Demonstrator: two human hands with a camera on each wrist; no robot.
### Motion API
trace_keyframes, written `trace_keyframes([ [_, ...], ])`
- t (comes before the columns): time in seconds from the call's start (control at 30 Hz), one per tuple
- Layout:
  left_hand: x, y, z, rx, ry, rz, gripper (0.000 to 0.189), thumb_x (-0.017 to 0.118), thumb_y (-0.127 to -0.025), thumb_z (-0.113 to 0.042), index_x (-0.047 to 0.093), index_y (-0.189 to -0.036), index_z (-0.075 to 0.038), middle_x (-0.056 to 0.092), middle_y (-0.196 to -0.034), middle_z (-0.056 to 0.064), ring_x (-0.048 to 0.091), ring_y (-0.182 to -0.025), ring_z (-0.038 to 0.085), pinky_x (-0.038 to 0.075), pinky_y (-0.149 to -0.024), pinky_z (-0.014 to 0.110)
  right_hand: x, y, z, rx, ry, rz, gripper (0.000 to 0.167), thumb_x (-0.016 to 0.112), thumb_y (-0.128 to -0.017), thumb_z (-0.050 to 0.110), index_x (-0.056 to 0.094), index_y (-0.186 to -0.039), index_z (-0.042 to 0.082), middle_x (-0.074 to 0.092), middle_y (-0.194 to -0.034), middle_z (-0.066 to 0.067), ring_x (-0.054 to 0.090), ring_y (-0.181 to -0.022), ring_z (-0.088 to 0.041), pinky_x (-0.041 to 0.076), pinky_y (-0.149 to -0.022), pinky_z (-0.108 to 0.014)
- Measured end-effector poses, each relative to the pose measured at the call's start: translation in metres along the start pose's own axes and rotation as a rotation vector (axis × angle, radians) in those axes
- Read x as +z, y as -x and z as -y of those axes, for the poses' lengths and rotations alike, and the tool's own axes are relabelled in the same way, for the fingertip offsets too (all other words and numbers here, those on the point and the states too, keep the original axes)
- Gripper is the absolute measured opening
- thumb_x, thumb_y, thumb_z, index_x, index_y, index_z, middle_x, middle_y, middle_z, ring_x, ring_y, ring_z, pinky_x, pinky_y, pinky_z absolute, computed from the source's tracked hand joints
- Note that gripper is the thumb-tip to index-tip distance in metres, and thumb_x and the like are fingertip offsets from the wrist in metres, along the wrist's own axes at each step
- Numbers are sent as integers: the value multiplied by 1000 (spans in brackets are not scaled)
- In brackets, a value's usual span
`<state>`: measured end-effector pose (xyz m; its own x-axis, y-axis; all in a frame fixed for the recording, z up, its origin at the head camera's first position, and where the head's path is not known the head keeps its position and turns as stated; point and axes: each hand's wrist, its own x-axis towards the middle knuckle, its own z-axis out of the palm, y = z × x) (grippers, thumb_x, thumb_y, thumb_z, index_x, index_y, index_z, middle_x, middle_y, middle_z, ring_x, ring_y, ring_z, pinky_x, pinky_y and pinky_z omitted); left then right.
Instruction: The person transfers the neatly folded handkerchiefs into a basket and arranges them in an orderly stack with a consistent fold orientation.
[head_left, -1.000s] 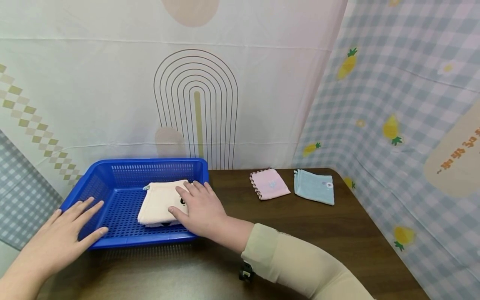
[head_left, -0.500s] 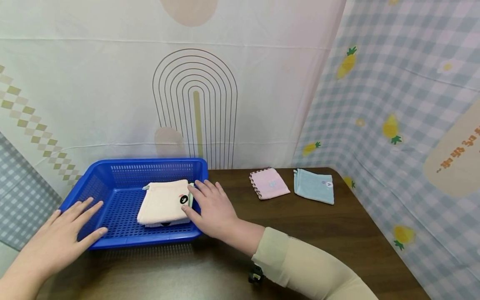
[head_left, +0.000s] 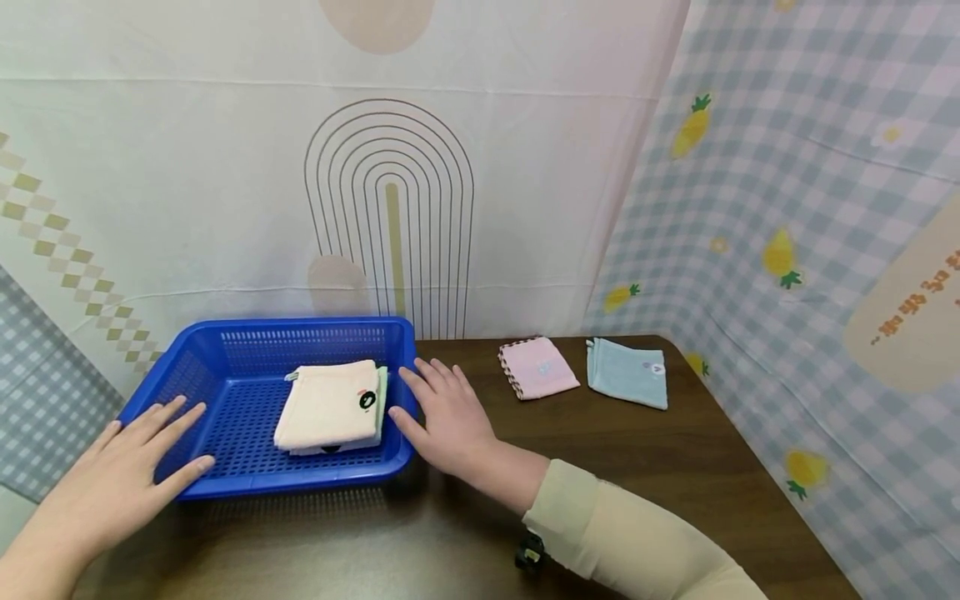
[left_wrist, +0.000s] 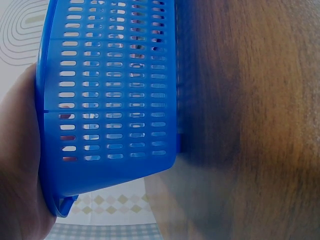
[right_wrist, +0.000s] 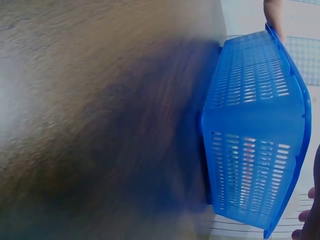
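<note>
A blue plastic basket [head_left: 262, 481] with slotted walls stands on the table, to the left in the head view. Inside it, towards the right, lies a stack of folded towels. On top is a cream towel [head_left: 326, 404] with a black ring mark, and a pale green edge shows beneath it. My left hand [head_left: 123, 467] rests over the basket's left rim, fingers spread and straight. My right hand [head_left: 450, 417] is at the right rim with fingers extended, holding no towel. In the right wrist view, its fingers show dark beside the rim.
A folded pink towel [head_left: 540, 368] with a checked edge lies on the brown wooden table [head_left: 637, 483], right of the basket. Beside it is a folded light blue towel [head_left: 628, 373]. Printed curtains [head_left: 540, 208] hang behind the table and along its right side.
My right hand has drawn back to the right, off the cream towel and over to the basket's right rim, uncovering the black ring mark. My left hand has stayed put.
</note>
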<state>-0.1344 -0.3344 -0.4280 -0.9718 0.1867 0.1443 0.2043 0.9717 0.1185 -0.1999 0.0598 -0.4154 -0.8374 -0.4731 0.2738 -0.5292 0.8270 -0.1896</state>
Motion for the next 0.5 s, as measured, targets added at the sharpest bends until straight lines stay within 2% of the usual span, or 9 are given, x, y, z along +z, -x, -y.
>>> trace_keyframes([
  [0.5, -2, 0, 0, 4, 1, 4, 81, 54, -95, -60, 36, -153, -5, 30, -153, 32, 24, -138, 56, -28, -110, 48, 0, 12, -24, 53, -27, -21, 64, 34, -102, 60, 43, -151, 21, 40, -156, -5, 31, -146, -26, 18, -121, -48],
])
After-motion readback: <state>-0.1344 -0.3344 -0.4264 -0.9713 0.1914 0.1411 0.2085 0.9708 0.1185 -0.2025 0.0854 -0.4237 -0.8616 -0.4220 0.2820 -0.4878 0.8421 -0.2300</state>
